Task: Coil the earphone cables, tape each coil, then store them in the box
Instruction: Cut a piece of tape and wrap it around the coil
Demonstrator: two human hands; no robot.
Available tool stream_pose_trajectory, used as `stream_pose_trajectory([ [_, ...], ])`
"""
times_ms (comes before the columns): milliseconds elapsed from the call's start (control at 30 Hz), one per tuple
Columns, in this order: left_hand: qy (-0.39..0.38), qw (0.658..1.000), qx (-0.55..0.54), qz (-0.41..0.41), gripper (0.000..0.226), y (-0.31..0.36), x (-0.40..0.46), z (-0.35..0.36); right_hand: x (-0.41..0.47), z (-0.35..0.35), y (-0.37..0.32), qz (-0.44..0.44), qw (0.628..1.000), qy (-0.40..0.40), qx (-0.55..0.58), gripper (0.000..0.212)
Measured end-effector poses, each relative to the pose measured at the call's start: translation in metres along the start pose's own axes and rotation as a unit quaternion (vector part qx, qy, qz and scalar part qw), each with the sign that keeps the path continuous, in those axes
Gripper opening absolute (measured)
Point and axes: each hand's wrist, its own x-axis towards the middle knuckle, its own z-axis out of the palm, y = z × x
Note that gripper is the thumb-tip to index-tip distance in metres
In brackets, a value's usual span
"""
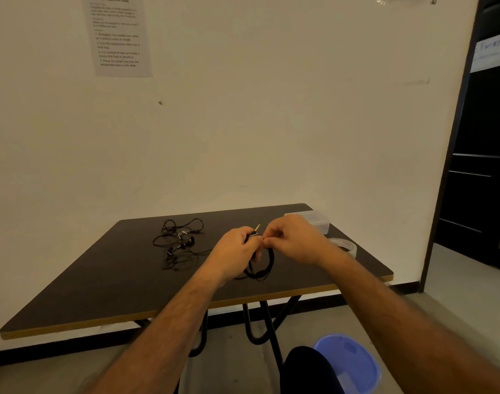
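My left hand (pixel 237 248) grips a coiled black earphone cable (pixel 267 265) above the dark table (pixel 101 280); the gold jack plug (pixel 257 227) sticks up past my fingers. My right hand (pixel 291 240) pinches at the top of the coil, right beside my left fingers, where a small pale strip that may be tape shows. The coil's loop hangs below both hands. A loose tangle of black earphones (pixel 180 243) lies on the table to the left. The clear plastic box (pixel 317 220) stands at the back right, and a roll of clear tape (pixel 346 245) lies in front of it.
A blue waste bin (pixel 353 362) stands on the floor under the table's right front, next to my dark-clad knee (pixel 305 371). A printed instruction sheet (pixel 118 35) hangs on the wall. A dark doorway (pixel 481 166) opens at the right.
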Motion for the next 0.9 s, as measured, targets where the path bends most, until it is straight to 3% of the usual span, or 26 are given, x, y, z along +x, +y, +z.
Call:
stream_pose_trajectory([
  [133,-0.002,0.999,-0.038,-0.004,0.024,-0.002,0.0,0.001,0.001,-0.006,0.012,0.024,0.99,-0.023,0.134,0.01],
  [267,0.005,0.996,-0.085,-0.018,0.026,-0.008,0.002,0.003,-0.003,-0.009,0.031,0.09,0.957,-0.072,0.268,0.02],
  [433,-0.008,0.993,-0.111,-0.032,0.024,-0.018,0.005,0.007,-0.01,0.0,0.044,0.132,0.93,-0.104,0.328,0.021],
  [600,-0.027,0.993,-0.111,-0.024,0.019,-0.026,0.01,0.012,-0.01,0.003,0.049,0.119,0.936,-0.093,0.316,0.015],
  [900,-0.047,0.997,0.005,0.057,0.009,-0.066,0.054,0.04,-0.005,0.014,0.083,0.107,0.975,-0.06,0.184,0.008],
])
